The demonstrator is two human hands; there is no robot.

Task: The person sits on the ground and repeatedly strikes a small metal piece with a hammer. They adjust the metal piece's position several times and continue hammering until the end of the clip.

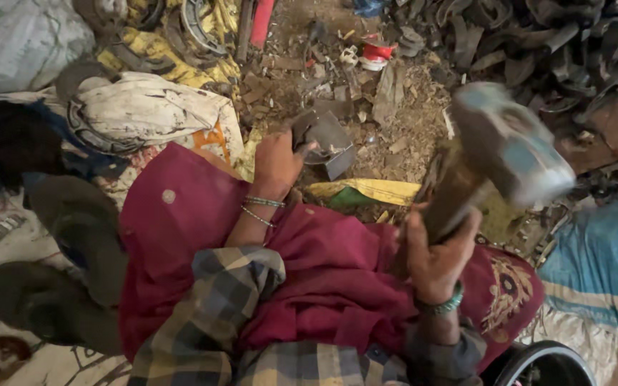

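My right hand [434, 254] grips the wooden handle of a heavy hammer [509, 146], raised in the air and blurred, its metal head up at the right. My left hand [278, 163] holds a grey, angled piece of scrap metal [327, 139] down on the dirt ground in front of my knees. Both wrists carry bead bangles. A dark red cloth [323, 271] covers my lap, with a checked sleeve below it.
A pile of dark curved scrap pieces [538, 36] fills the top right. White and yellow sacks [144, 107] lie at the top left, two dark sandals [73, 236] at the left, a blue sack [602, 264] at the right. Wood and metal chips litter the ground.
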